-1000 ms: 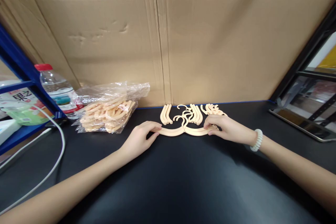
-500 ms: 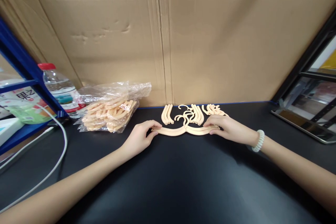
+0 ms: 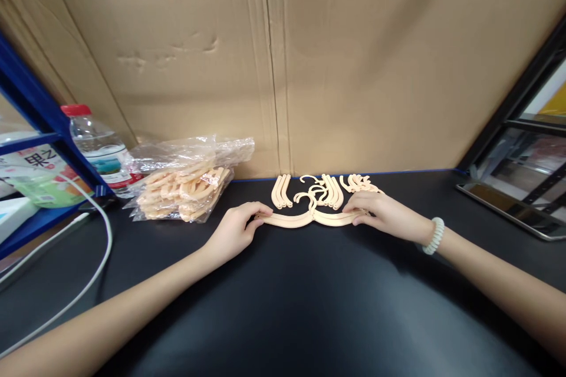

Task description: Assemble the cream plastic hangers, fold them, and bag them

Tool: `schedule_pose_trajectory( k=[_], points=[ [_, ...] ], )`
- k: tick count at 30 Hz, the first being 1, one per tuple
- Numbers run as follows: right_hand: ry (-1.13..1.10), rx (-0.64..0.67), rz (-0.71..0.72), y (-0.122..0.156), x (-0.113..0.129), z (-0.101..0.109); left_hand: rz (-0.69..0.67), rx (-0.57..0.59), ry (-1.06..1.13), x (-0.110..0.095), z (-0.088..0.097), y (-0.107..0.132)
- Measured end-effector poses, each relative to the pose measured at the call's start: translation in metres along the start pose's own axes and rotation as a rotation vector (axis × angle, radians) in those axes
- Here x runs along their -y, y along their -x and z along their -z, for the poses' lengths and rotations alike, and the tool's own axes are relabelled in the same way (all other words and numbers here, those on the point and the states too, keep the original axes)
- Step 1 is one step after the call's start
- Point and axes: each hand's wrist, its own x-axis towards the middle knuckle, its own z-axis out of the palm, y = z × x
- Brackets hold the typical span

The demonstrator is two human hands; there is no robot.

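A pale cream clothes hanger [image 3: 289, 221] lies across the black table with its hook toward the back; its thickness suggests more than one, stacked. My left hand [image 3: 234, 230] pinches the left end between thumb and fingers. At the opposite end my right hand [image 3: 384, 215], a pale coiled band on its wrist, grips the right tip. Just behind lie loose curved hanger arms [image 3: 281, 191] on the left and more hanger arms [image 3: 332, 191] near the middle. Small hooks [image 3: 357, 182] sit in a row behind my right hand, partly covered by it.
A clear plastic bag [image 3: 186, 188] of similar cream parts lies at the left back. Beside it stand a red-capped bottle [image 3: 101, 150] and a blue shelf [image 3: 30, 85]. A white cable [image 3: 108, 235] curves over the left side. A flat dark device [image 3: 508, 212] lies at right. Cardboard [image 3: 375, 70] walls the back.
The hooks at the middle of the held hanger now overlap more closely than before. Both hands keep their grip at the two ends, and the view has shifted very slightly.
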Motion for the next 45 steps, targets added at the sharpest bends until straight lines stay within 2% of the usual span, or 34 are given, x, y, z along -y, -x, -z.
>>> schedule_pose_trajectory(
  k=[10, 18, 45],
  points=[
    [0.054, -0.009, -0.018, 0.0019, -0.0038, 0.0034, -0.019, -0.06, -0.02, -0.0027, -0.0004, 0.0009],
    [0.104, -0.008, 0.022, 0.0019, -0.0002, 0.0045, 0.022, -0.1, -0.048, -0.0005, 0.0004, 0.0013],
    [0.208, 0.001, 0.052, 0.0015, -0.0002, 0.0053, 0.026, -0.066, -0.039, 0.0012, -0.0009, 0.0013]
  ],
)
